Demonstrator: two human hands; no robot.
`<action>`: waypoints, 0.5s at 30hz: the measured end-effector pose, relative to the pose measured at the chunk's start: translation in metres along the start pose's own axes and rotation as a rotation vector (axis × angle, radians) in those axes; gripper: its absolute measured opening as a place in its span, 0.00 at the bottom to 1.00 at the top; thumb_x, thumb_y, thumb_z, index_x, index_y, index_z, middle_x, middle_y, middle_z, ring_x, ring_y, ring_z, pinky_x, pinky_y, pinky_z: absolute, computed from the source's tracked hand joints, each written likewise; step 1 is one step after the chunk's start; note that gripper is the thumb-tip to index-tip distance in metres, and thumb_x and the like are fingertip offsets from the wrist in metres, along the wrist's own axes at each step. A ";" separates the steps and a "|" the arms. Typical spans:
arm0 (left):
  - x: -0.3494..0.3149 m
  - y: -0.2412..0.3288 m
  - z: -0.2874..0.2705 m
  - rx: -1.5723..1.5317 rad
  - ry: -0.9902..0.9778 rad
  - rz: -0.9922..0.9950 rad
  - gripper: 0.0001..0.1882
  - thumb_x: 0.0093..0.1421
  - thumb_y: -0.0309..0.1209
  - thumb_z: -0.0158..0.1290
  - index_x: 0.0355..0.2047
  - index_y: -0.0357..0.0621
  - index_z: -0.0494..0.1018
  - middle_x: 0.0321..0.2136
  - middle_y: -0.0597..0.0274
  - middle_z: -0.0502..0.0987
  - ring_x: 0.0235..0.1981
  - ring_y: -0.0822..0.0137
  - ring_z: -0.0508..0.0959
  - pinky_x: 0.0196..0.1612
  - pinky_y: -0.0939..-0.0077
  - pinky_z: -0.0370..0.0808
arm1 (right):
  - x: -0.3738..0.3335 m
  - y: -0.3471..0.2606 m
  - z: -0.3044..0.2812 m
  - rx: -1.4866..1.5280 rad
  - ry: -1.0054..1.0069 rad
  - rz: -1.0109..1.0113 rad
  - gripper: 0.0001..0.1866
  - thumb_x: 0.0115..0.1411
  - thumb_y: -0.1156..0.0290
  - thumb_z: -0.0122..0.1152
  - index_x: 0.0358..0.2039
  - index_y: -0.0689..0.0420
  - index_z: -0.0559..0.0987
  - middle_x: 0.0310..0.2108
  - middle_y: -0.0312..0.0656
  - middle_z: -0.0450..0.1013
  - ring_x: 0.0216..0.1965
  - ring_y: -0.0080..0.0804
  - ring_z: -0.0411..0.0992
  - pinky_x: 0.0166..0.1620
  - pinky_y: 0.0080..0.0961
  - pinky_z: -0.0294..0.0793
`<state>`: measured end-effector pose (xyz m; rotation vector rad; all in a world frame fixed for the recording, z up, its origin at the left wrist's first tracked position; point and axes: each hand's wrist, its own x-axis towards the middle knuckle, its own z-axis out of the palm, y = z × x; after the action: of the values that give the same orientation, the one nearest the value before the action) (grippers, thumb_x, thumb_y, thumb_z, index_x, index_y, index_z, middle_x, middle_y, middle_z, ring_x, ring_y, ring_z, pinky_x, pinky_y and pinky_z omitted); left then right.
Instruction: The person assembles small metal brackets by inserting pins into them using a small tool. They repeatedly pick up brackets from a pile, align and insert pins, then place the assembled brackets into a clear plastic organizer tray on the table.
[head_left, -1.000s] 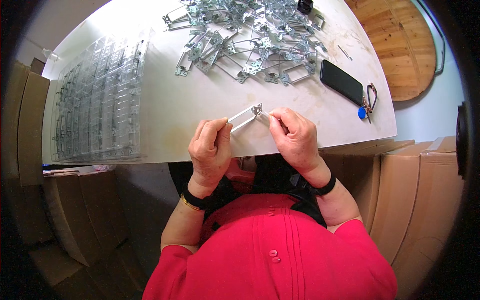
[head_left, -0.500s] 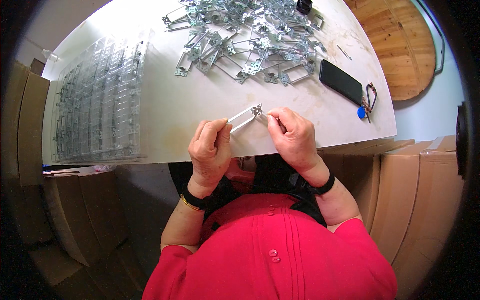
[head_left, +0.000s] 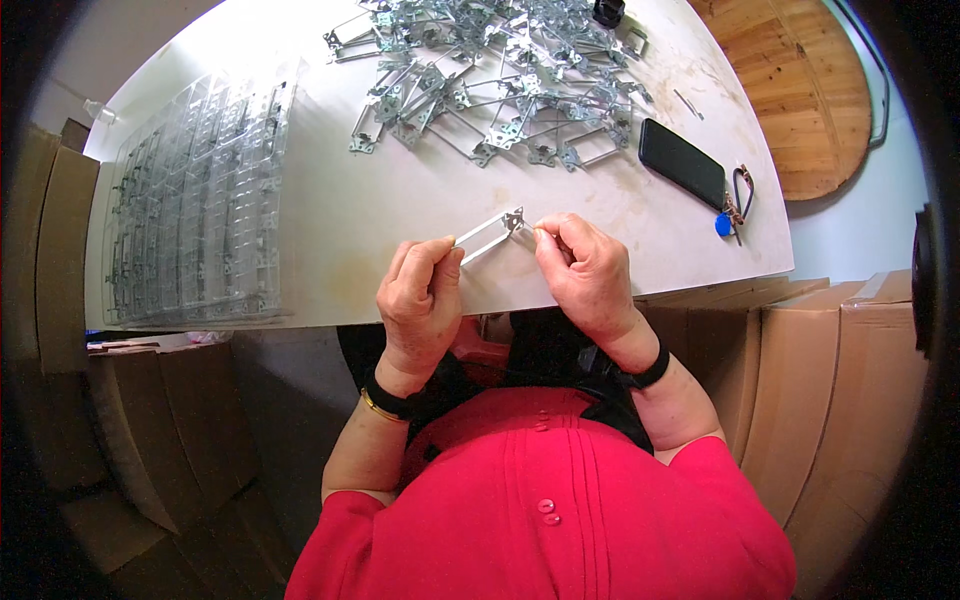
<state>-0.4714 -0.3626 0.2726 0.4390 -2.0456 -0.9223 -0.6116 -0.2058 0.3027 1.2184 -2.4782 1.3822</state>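
Between my hands, just over the near part of the white table (head_left: 350, 215), is a slim metal bracket (head_left: 484, 242) with two long parallel bars and a small cut-out plate at its far end. My left hand (head_left: 420, 290) pinches the near end of the bars between thumb and fingers. My right hand (head_left: 588, 270) is closed in a pinch beside the plate end, at a small thin piece whose shape its fingertips mostly hide. Beyond the hands lies a large heap of similar metal brackets (head_left: 500, 85), tangled together.
Clear plastic trays (head_left: 200, 200) with many compartments, holding metal parts, stand at the left. To the right lie a black phone (head_left: 682, 163) and a keyring with a blue tag (head_left: 723, 225). A small black object (head_left: 608, 13) sits at the back. Cardboard boxes (head_left: 790, 380) flank me.
My right hand has shifted very slightly at the plate end. The left hand and the bracket stay in place.
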 end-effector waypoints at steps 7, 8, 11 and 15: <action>0.000 0.001 0.000 -0.004 0.000 -0.004 0.06 0.64 0.19 0.66 0.40 0.35 0.81 0.29 0.56 0.79 0.28 0.67 0.77 0.32 0.74 0.74 | -0.003 -0.003 -0.006 -0.014 -0.035 0.001 0.04 0.63 0.78 0.66 0.37 0.56 0.80 0.28 0.47 0.80 0.28 0.48 0.80 0.32 0.41 0.78; 0.000 0.001 0.000 -0.004 0.001 -0.005 0.06 0.64 0.19 0.66 0.40 0.35 0.81 0.29 0.56 0.79 0.28 0.67 0.77 0.32 0.74 0.74 | -0.003 -0.004 -0.005 -0.010 -0.036 0.001 0.04 0.63 0.78 0.66 0.37 0.56 0.80 0.28 0.47 0.80 0.28 0.48 0.80 0.32 0.41 0.78; 0.000 0.001 0.000 -0.006 0.002 -0.010 0.06 0.64 0.19 0.66 0.40 0.35 0.81 0.29 0.56 0.79 0.28 0.66 0.77 0.32 0.74 0.74 | -0.003 -0.003 -0.001 0.014 -0.024 -0.023 0.04 0.63 0.78 0.67 0.37 0.56 0.80 0.28 0.47 0.80 0.28 0.49 0.80 0.32 0.41 0.78; 0.000 0.001 0.000 -0.002 0.003 -0.012 0.06 0.64 0.19 0.66 0.40 0.35 0.81 0.29 0.56 0.79 0.28 0.66 0.77 0.32 0.74 0.74 | -0.001 -0.004 0.000 -0.014 -0.024 -0.031 0.04 0.64 0.77 0.67 0.37 0.56 0.80 0.28 0.48 0.79 0.28 0.49 0.80 0.32 0.42 0.78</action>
<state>-0.4714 -0.3622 0.2738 0.4517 -2.0410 -0.9310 -0.6084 -0.2064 0.3059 1.2721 -2.4690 1.3492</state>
